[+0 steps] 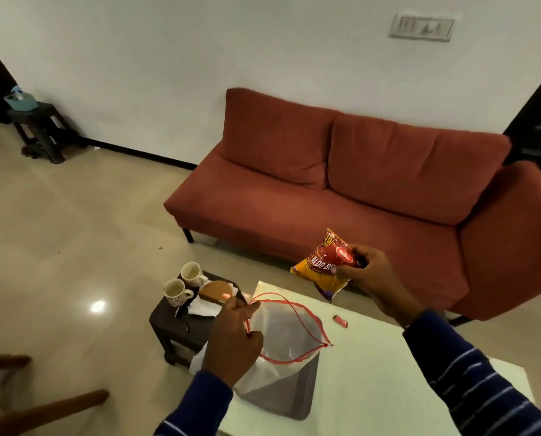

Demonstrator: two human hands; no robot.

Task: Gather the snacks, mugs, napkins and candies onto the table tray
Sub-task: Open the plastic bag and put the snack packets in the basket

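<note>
Snack step: right hand [368, 272] gripped the Aloo Bhujia packet [329, 265], left hand [234, 338] pinched the zip bag [281, 347] open over the tray [294, 401]; next likely needs lowering the packet leftward.

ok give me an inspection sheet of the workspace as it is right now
surface: white table, grey tray on it
job's things: snack packet held above the table; two mugs, napkins and a round brown pack on the dark stool; candies not seen
clutter: clear red-rimmed bag over the tray; red lighter
grippers: left hand holds the bag rim; right hand fingers pinch the packet
cables: nothing seen
surroundings: red sofa, wall switchboard, side table
</note>
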